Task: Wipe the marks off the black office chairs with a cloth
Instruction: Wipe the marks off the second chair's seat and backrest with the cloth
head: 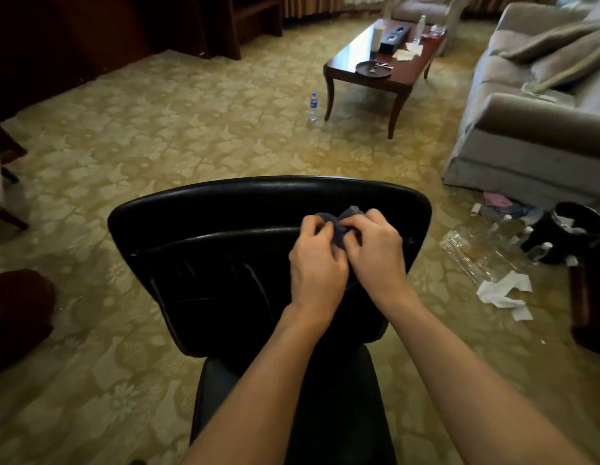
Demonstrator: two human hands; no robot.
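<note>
Cloth, dark blue and bunched, sits between both hands above the backrest of the black office chair, which fills the centre of the view. The left hand pinches its 9 o'clock side with curled fingers, and the right hand grips its 3 o'clock side the same way. Most of the cloth is covered by the fingers, and marks on the dark leather are too hard to make out. At 1 o'clock a dark wooden surface carries a plate and bottle; a water bottle stands on the carpet beside it. A grey sofa lies at 2 o'clock, with paper scraps and a black bin at 3 o'clock
</note>
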